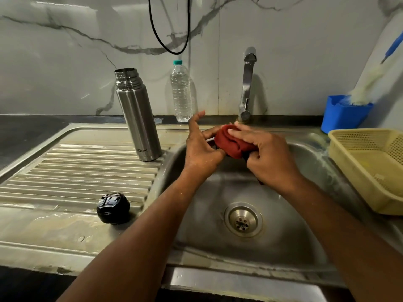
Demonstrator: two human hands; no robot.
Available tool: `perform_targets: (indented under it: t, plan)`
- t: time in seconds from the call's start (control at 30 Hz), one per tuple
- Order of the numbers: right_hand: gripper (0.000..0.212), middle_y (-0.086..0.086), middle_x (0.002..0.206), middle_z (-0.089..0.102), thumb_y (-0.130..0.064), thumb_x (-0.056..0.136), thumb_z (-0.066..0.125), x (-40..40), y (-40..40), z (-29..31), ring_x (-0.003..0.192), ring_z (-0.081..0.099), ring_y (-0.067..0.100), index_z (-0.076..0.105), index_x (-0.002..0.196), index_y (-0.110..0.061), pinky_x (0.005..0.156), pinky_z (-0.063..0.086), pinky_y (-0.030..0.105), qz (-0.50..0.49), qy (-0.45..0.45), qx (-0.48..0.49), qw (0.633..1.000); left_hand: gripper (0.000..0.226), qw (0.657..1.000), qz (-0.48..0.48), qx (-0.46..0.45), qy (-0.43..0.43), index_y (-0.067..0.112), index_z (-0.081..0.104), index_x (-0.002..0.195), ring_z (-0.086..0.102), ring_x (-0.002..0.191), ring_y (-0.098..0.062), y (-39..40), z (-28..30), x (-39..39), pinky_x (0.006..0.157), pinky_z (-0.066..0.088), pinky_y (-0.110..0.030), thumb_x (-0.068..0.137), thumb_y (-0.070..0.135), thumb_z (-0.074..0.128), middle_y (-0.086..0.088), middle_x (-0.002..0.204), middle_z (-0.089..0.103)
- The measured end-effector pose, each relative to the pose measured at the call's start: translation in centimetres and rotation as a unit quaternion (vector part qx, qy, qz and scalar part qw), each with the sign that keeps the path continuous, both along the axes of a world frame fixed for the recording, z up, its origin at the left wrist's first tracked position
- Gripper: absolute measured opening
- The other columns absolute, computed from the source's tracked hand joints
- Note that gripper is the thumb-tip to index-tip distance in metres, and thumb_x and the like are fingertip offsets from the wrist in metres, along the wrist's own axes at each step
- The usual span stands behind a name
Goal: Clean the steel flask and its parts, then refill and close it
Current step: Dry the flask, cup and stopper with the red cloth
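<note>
Both hands are working over the sink basin (305, 225), just in front of the tap (247, 88). The right hand (270, 155) is curling its fingers (242, 132) over a bunched red cloth (231, 142) and pressing it against something dark that is mostly hidden, probably a flask part. The left hand (201, 147) is steadying the same bundle from the left, thumb and lower fingers pinching at it while the index finger is standing up and spread away. Farther left, the steel flask (137, 114) is standing upright and uncapped on the ribbed drainboard (65, 175), and its black stopper (113, 208) is lying near the front edge, well apart from it. A plastic water bottle (181, 92), capped, is waiting by the far wall. To the right are sitting a blue holder (344, 114) and a yellow basket (370, 162). Judged from this layout, wiping of parts is under way; refilling, plugging and closing are remaining.
</note>
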State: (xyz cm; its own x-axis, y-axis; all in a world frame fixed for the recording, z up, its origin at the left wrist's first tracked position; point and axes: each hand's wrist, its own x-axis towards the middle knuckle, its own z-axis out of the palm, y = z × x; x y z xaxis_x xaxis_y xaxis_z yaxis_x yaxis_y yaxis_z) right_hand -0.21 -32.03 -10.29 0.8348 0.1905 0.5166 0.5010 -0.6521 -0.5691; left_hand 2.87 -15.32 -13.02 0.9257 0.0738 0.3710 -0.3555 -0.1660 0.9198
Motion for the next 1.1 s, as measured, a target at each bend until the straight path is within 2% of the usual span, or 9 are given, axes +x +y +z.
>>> perform_targets:
  t: [0.13, 0.2, 0.27, 0.43, 0.53, 0.63, 0.8, 0.97, 1.1]
  plan:
    - [0.071, -0.003, 0.131, 0.070, 0.012, 0.078, 0.061, 0.1, -0.3, 0.0, 0.121, 0.063, 0.013, 0.066, 0.139, -0.024, 0.103, 0.047, 0.021, -0.062, 0.029, 0.020, 0.997, 0.112, 1.000, -0.021, -0.008, 0.006, 0.028, 0.027, 0.154, 0.074, 0.111, -0.017, 0.2, 0.1, -0.2, 0.104, 0.057, -0.040, 0.070, -0.001, 0.094, -0.002, 0.118, 0.077]
    - [0.051, -0.007, 0.093, 0.075, 0.009, 0.080, 0.060, 0.2, -1.0, -0.2, 0.087, 0.066, 0.007, 0.078, 0.112, -0.026, 0.074, 0.049, 0.019, -0.109, 0.103, 0.050, 0.987, 0.107, 0.999, -0.035, -0.017, 0.008, 0.026, 0.030, 0.154, 0.073, 0.116, -0.016, 0.0, 0.3, -0.3, 0.106, 0.057, -0.046, 0.071, 0.000, 0.094, -0.003, 0.125, 0.074]
    - [0.033, -0.002, 0.073, 0.069, 0.005, 0.083, 0.058, 0.7, -1.4, -0.8, 0.073, 0.065, 0.017, 0.077, 0.086, -0.022, 0.063, 0.047, 0.024, -0.128, 0.180, 0.122, 0.968, 0.101, 0.999, -0.032, -0.020, 0.007, 0.023, 0.035, 0.153, 0.070, 0.121, -0.016, 0.2, 0.4, -0.2, 0.106, 0.057, -0.047, 0.073, 0.002, 0.093, -0.003, 0.130, 0.072]
    - [0.043, 0.000, 0.088, 0.076, 0.006, 0.090, 0.057, 1.1, -0.6, -1.2, 0.087, 0.070, 0.020, 0.075, 0.091, -0.033, 0.076, 0.058, 0.035, -0.083, 0.248, 0.269, 0.927, 0.090, 0.998, 0.027, 0.051, 0.006, 0.023, 0.053, 0.148, 0.068, 0.121, -0.016, 1.1, 1.0, -0.9, 0.099, 0.061, -0.043, 0.070, 0.012, 0.097, 0.003, 0.128, 0.071]
    - [0.040, 0.001, 0.098, 0.076, 0.006, 0.091, 0.061, 1.3, -0.7, -1.4, 0.097, 0.070, 0.024, 0.073, 0.095, -0.032, 0.090, 0.058, 0.043, -0.075, 0.272, 0.304, 0.910, 0.074, 0.990, 0.089, 0.108, 0.021, 0.020, 0.067, 0.138, 0.068, 0.118, -0.015, 2.2, 2.7, -2.2, 0.097, 0.061, -0.033, 0.071, 0.017, 0.098, 0.004, 0.128, 0.071]
    - [0.031, 0.003, 0.099, 0.075, 0.004, 0.091, 0.064, 1.4, -0.8, -1.8, 0.099, 0.070, 0.028, 0.072, 0.095, -0.026, 0.087, 0.058, 0.043, -0.081, 0.294, 0.316, 0.898, 0.065, 0.976, 0.140, 0.156, 0.062, 0.020, 0.073, 0.131, 0.069, 0.108, -0.014, 4.1, 4.4, -3.2, 0.097, 0.058, -0.029, 0.071, 0.026, 0.097, 0.003, 0.121, 0.073]
    - [0.028, 0.004, 0.093, 0.075, 0.002, 0.091, 0.067, 1.4, -0.5, -1.9, 0.095, 0.071, 0.031, 0.071, 0.088, -0.025, 0.086, 0.058, 0.043, -0.083, 0.292, 0.312, 0.900, 0.032, 0.927, 0.229, 0.270, 0.120, 0.024, 0.080, 0.086, 0.070, 0.083, -0.011, 8.1, 6.0, -4.6, 0.079, 0.059, -0.033, 0.063, 0.038, 0.096, 0.008, 0.084, 0.075]
    - [0.043, 0.000, 0.092, 0.073, 0.005, 0.096, 0.061, 0.5, -0.1, -1.7, 0.086, 0.068, 0.023, 0.068, 0.086, -0.037, 0.080, 0.056, 0.039, -0.048, 0.280, 0.288, 0.914, 0.042, 0.884, 0.277, 0.326, 0.186, 0.017, 0.080, 0.078, 0.071, 0.082, -0.020, 12.7, 6.5, -5.9, 0.072, 0.060, -0.037, 0.051, 0.047, 0.095, 0.000, 0.079, 0.075]
    - [0.041, 0.000, 0.093, 0.073, 0.005, 0.095, 0.062, 0.5, 0.1, -1.9, 0.088, 0.069, 0.025, 0.070, 0.091, -0.036, 0.084, 0.058, 0.044, -0.040, 0.287, 0.287, 0.913, 0.042, 0.854, 0.299, 0.356, 0.232, 0.012, 0.080, 0.083, 0.066, 0.084, -0.020, 14.5, 6.9, -6.0, 0.068, 0.054, -0.033, 0.057, 0.038, 0.100, -0.004, 0.083, 0.073]
